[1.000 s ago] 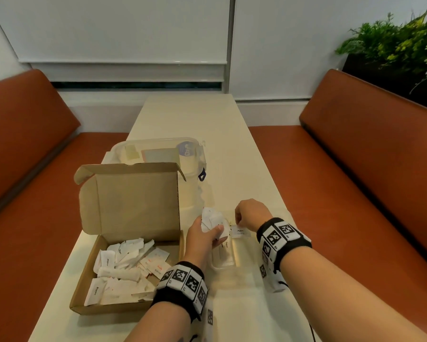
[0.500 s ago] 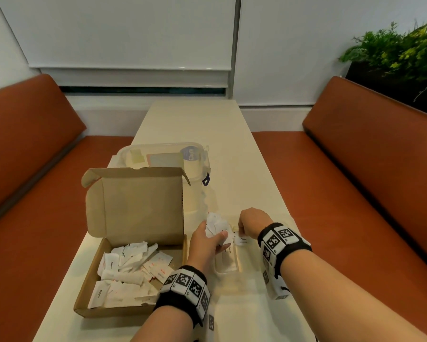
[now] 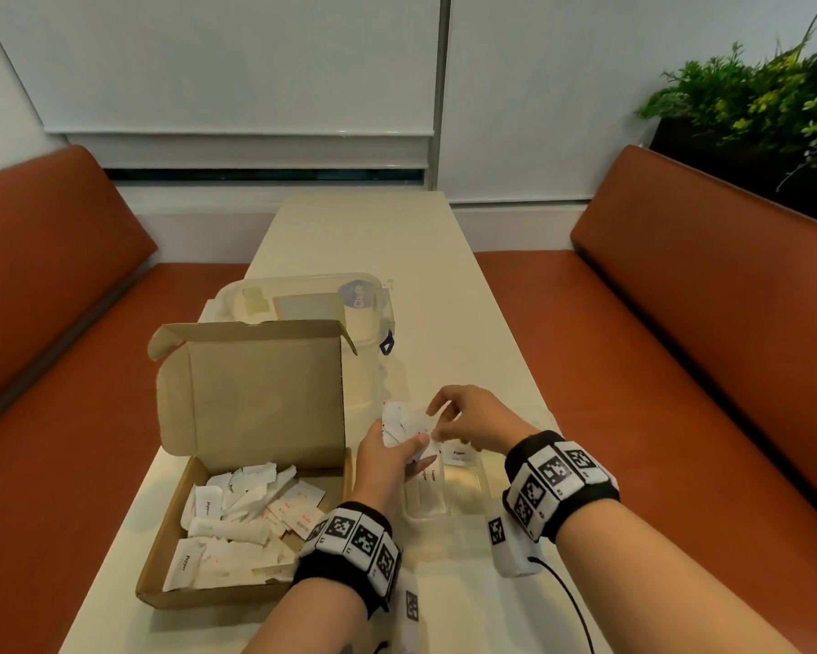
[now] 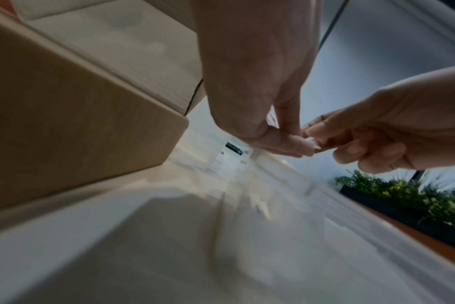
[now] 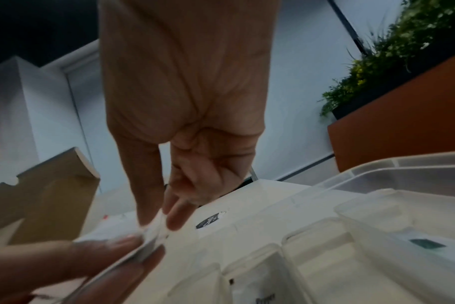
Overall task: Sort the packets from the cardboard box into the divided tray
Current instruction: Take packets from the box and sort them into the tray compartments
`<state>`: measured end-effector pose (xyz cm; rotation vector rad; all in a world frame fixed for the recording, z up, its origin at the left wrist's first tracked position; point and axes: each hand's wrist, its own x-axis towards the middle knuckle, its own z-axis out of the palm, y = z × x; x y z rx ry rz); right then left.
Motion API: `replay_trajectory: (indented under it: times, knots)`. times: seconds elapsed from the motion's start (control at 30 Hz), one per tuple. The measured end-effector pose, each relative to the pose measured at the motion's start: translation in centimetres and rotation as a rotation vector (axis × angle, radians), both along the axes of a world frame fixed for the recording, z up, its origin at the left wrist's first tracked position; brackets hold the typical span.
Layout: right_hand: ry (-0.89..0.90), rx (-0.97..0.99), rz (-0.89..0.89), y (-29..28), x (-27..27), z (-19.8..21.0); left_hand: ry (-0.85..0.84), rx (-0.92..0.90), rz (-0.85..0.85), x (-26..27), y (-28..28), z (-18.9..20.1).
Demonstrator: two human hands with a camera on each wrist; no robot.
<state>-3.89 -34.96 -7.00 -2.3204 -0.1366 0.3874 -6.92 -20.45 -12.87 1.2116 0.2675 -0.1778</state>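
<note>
Bare forearms, black wristbands point(image 3: 347, 554) with black-and-white square markers, thin black cable point(image 3: 567, 592)

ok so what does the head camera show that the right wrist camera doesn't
Only the head view shows the loose packets lying inside the cardboard box, the lidded clear container behind it, and both wristbands. Only the right wrist view shows the divided tray close up, with its clear partition walls and a packet lying in a near compartment. Both show the left hand holding a bunch of packets while the right hand pinches one of them, the box's raised lid and the plant.
</note>
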Motion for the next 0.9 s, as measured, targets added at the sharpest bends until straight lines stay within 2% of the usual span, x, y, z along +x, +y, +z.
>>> replay_trajectory:
  times: [0.17, 0.27, 0.43, 0.53, 0.73, 0.9]
  knots:
    - [-0.031, 0.205, -0.102, -0.2, -1.2, -0.6, 0.008, -0.125, -0.003, -0.2, -0.3, 0.8]
    - [0.019, 0.281, -0.180, -0.7, -1.8, -0.9, 0.042, -0.215, -0.011, -0.4, -0.5, 1.3]
    - [0.008, 0.338, -0.235, -0.6, -2.7, -1.4, -0.003, -0.115, -0.059, -0.8, -0.9, 1.2]
    - [-0.004, 0.398, -0.300, -0.7, -3.1, -1.6, -0.002, -0.116, -0.077, -1.1, -1.0, 1.2]
    - [0.002, 0.467, -0.395, -0.8, -3.4, -1.8, -0.008, -0.113, -0.041, -1.2, -1.0, 0.9]
    - [0.000, 0.622, -0.505, -0.9, -4.0, -2.5, -0.018, -0.096, 0.045, -1.3, -0.9, 0.7]
